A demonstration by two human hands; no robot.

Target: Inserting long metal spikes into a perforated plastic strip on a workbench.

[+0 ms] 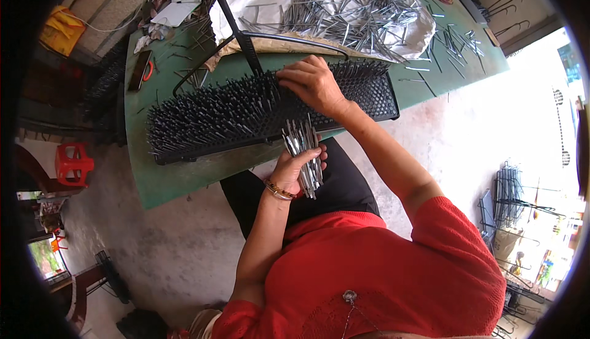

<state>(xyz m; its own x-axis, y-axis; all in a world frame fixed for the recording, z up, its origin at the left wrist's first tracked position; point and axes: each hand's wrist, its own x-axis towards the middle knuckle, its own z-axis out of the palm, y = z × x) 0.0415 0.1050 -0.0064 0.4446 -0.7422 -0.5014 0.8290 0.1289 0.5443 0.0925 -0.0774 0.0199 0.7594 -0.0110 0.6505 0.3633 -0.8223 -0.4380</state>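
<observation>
A long black board (pixel 203 121) bristling with upright metal pins lies across the front of a green table (pixel 166 182). My right hand (pixel 313 84) rests on top of the board near its middle, fingers curled down among the pins; whether it pinches a pin I cannot tell. My left hand (pixel 294 170) hangs just below the table's front edge, closed around a bundle of silvery metal pins (pixel 304 154) that fan upward. A bangle sits on that wrist.
A big heap of loose metal pins (pixel 344 10) lies on white sheeting at the back of the table, with strays scattered to the right. A black bar (pixel 233 22) slants over the board. A red stool (pixel 72 162) stands on the concrete floor at left; wire racks (pixel 510 194) at right.
</observation>
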